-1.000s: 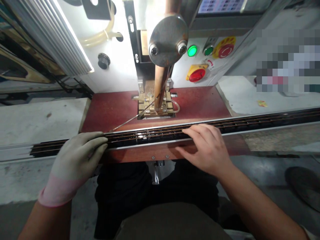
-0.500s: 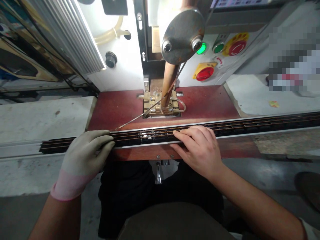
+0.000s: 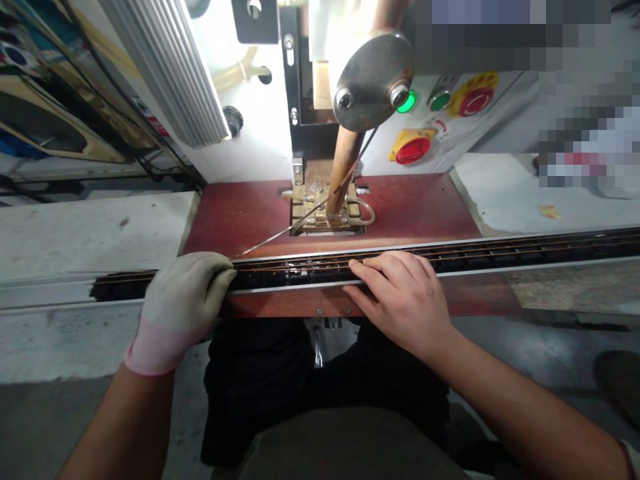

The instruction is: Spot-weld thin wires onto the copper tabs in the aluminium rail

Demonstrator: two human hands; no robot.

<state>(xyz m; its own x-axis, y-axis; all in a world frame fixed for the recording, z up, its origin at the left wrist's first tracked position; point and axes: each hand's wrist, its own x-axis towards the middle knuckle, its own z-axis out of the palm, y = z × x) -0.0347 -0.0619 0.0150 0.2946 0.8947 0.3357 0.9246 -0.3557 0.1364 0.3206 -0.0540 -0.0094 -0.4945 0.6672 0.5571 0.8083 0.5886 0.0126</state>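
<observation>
A long black strip point(image 3: 270, 275) with thin copper-coloured wires along it lies in a pale-edged channel point(image 3: 320, 286), running left to right before me. My left hand point(image 3: 186, 293), in a grey-white glove with a pink cuff, is closed over the strip's left part; its curled fingers and thumb meet around the wires, with the exact grip partly hidden. My right hand point(image 3: 405, 293) is bare. Its fingertips press on the wires from above while the thumb lies at the channel's near edge. Between my hands, small shiny pieces point(image 3: 299, 268) show on the strip.
Behind the strip stands a machine with a copper-coloured rod point(image 3: 343, 167) above a brass block point(image 3: 313, 203) on a reddish board point(image 3: 415, 200). A thin wire point(image 3: 265, 241) slants down toward my left hand. A red emergency stop point(image 3: 475, 101) and a red rotary switch point(image 3: 413, 151) are on the panel.
My left hand has shifted slightly right, and its fingers have curled closer over the strip. The strip's left end has moved slightly right. My right hand keeps nearly the same place.
</observation>
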